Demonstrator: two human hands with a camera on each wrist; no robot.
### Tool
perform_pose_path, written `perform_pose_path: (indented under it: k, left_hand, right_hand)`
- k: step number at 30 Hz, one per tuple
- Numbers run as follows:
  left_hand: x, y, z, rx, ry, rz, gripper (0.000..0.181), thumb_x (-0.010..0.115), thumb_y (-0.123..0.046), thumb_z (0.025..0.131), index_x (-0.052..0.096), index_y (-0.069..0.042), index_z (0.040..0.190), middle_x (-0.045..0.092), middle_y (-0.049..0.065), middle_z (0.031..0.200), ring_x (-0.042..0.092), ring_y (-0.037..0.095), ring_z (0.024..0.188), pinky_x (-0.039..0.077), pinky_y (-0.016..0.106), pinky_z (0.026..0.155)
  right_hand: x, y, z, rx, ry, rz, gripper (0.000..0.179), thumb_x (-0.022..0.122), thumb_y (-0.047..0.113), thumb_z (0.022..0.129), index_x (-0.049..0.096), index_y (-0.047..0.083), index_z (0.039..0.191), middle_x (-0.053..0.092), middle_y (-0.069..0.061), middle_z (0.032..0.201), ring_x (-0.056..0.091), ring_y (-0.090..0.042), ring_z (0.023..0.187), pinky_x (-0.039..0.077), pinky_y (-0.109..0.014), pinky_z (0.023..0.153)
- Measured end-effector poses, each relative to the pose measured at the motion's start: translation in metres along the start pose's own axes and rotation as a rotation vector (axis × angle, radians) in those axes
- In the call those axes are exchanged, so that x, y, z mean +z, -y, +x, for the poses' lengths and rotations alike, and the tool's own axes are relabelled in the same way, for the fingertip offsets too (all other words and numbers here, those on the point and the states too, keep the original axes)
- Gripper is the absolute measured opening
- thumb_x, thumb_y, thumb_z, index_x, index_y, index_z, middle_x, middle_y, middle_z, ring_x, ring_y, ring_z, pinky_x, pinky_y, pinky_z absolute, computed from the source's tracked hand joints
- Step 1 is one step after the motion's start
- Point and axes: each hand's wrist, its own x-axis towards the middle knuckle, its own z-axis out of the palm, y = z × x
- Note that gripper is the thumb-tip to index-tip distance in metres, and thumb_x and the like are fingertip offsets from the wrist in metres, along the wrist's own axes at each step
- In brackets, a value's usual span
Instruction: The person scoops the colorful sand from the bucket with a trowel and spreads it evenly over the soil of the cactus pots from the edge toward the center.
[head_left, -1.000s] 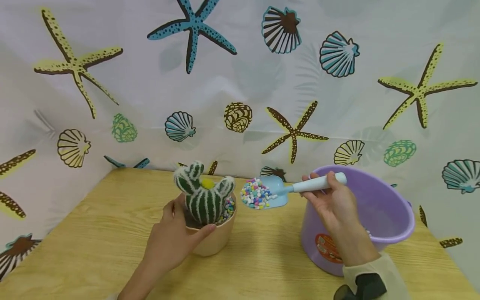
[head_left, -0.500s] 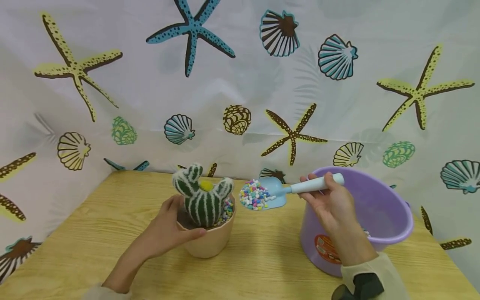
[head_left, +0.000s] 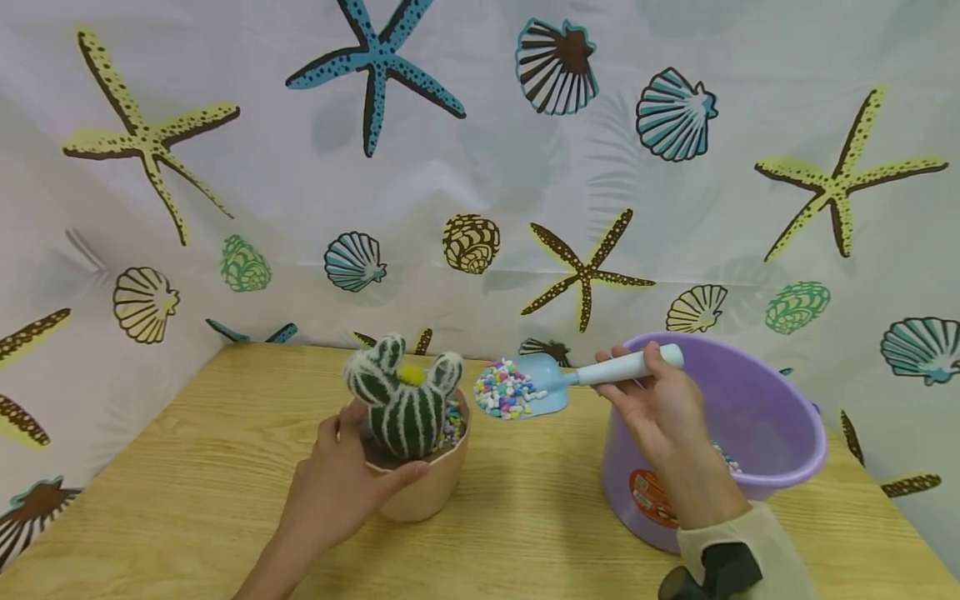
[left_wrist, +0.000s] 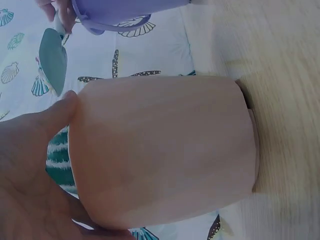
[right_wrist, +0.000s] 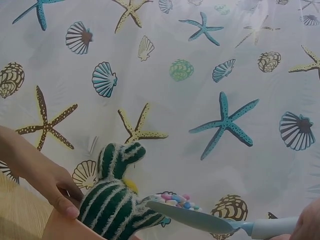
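Note:
My left hand (head_left: pixel 330 483) grips the rim of a peach flowerpot (head_left: pixel 422 496), thumb at the front and fingers round the far left side. In the pot stands a fuzzy green cactus (head_left: pixel 407 421) with white stripes and a yellow tuft. Coloured pebbles (head_left: pixel 453 423) cover the soil on its right; dark soil shows at the front left. My right hand (head_left: pixel 663 408) holds a light blue hand shovel (head_left: pixel 555 383) by its handle, palm up. A heap of coloured pebbles (head_left: pixel 504 390) lies on the blade, just right of the pot and above the table.
A purple bucket (head_left: pixel 618 467) with an orange label stands at the right, behind my right wrist. Some pebbles (head_left: pixel 724 457) show inside it. The wooden table (head_left: pixel 187 467) meets a white cloth (head_left: pixel 420 183) printed with starfish and shells at the back.
My left hand loosened from the pot, drew back left, then took the rim again. The pot and cactus have turned a little. The loaded shovel stays nearly in place.

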Motion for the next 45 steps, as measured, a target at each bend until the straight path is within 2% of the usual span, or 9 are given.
perform_pose_path:
  k: [3, 6, 8, 13, 17, 21, 30, 42, 45]
  left_hand:
    - [0.0, 0.001, -0.002, -0.012, 0.009, 0.0, 0.113, 0.059, -0.075, 0.074, 0.017, -0.001, 0.148, 0.027, 0.035, 0.143, 0.046, 0.056, 0.116, 0.041, 0.065, 0.087]
    - [-0.003, 0.007, 0.0, 0.016, 0.034, -0.022, 0.114, 0.063, -0.072, 0.074, 0.017, 0.001, 0.148, 0.025, 0.036, 0.143, 0.046, 0.058, 0.114, 0.043, 0.064, 0.088]
    - [-0.005, 0.013, 0.004, 0.066, 0.059, -0.052, 0.111, 0.066, -0.066, 0.076, 0.017, 0.003, 0.148, 0.024, 0.037, 0.143, 0.044, 0.059, 0.116, 0.043, 0.063, 0.09]
    - [-0.009, 0.029, 0.013, 0.205, 0.122, -0.204, 0.103, 0.074, -0.049, 0.078, 0.019, 0.006, 0.146, 0.024, 0.032, 0.145, 0.029, 0.051, 0.132, 0.036, 0.063, 0.1]
    - [-0.01, 0.036, 0.016, 0.268, 0.115, -0.294, 0.101, 0.077, -0.045, 0.076, 0.021, -0.002, 0.148, 0.028, 0.027, 0.146, 0.024, 0.047, 0.134, 0.032, 0.066, 0.101]
    - [-0.011, 0.037, 0.018, 0.301, 0.084, -0.305, 0.101, 0.078, -0.044, 0.076, 0.021, -0.007, 0.15, 0.028, 0.025, 0.148, 0.024, 0.046, 0.135, 0.03, 0.069, 0.099]
    - [-0.011, 0.036, 0.019, 0.266, 0.109, -0.273, 0.113, 0.078, -0.046, 0.075, 0.007, -0.006, 0.153, 0.017, 0.031, 0.15, 0.022, 0.05, 0.135, 0.033, 0.067, 0.099]
    - [-0.011, 0.035, 0.019, 0.262, 0.116, -0.258, 0.115, 0.077, -0.048, 0.076, 0.005, -0.003, 0.153, 0.014, 0.032, 0.151, 0.021, 0.051, 0.136, 0.033, 0.067, 0.099]
    - [-0.01, 0.035, 0.019, 0.267, 0.111, -0.255, 0.114, 0.077, -0.048, 0.076, 0.006, -0.003, 0.153, 0.015, 0.032, 0.151, 0.022, 0.05, 0.136, 0.034, 0.067, 0.098]
  right_hand:
    - [0.001, -0.001, 0.0, 0.002, -0.003, 0.004, 0.036, 0.025, 0.026, 0.104, 0.011, 0.019, 0.137, 0.03, -0.012, 0.128, 0.021, -0.032, 0.143, 0.022, -0.047, 0.115]
    - [0.002, -0.003, 0.0, 0.003, -0.005, 0.005, 0.035, 0.025, 0.026, 0.104, 0.012, 0.019, 0.136, 0.03, -0.012, 0.128, 0.022, -0.033, 0.142, 0.022, -0.047, 0.114]
    - [0.002, -0.003, 0.0, 0.002, -0.008, 0.0, 0.036, 0.025, 0.025, 0.104, 0.012, 0.018, 0.137, 0.031, -0.012, 0.128, 0.022, -0.033, 0.142, 0.023, -0.047, 0.114]
    - [0.004, -0.005, 0.0, 0.0, -0.017, -0.021, 0.042, 0.024, 0.025, 0.104, 0.008, 0.019, 0.142, 0.031, -0.012, 0.129, 0.023, -0.033, 0.142, 0.023, -0.046, 0.114]
    - [0.006, -0.008, 0.0, 0.0, -0.015, -0.031, 0.041, 0.024, 0.025, 0.104, 0.008, 0.019, 0.142, 0.03, -0.012, 0.13, 0.024, -0.033, 0.142, 0.024, -0.045, 0.114]
    - [0.009, -0.01, 0.001, -0.009, -0.016, -0.028, 0.036, 0.025, 0.024, 0.104, 0.013, 0.017, 0.137, 0.03, -0.013, 0.129, 0.025, -0.034, 0.141, 0.025, -0.046, 0.114]
    - [0.012, -0.016, -0.002, -0.018, -0.013, -0.064, 0.04, 0.023, 0.024, 0.104, 0.012, 0.02, 0.142, 0.03, -0.013, 0.131, 0.024, -0.034, 0.143, 0.026, -0.045, 0.113]
    - [0.015, -0.021, -0.002, -0.034, -0.028, -0.085, 0.038, 0.024, 0.022, 0.104, 0.016, 0.019, 0.142, 0.029, -0.016, 0.135, 0.027, -0.036, 0.141, 0.029, -0.046, 0.112]
    - [0.016, -0.024, -0.002, -0.04, -0.03, -0.089, 0.034, 0.025, 0.022, 0.104, 0.02, 0.017, 0.138, 0.031, -0.016, 0.131, 0.03, -0.036, 0.139, 0.029, -0.047, 0.112]
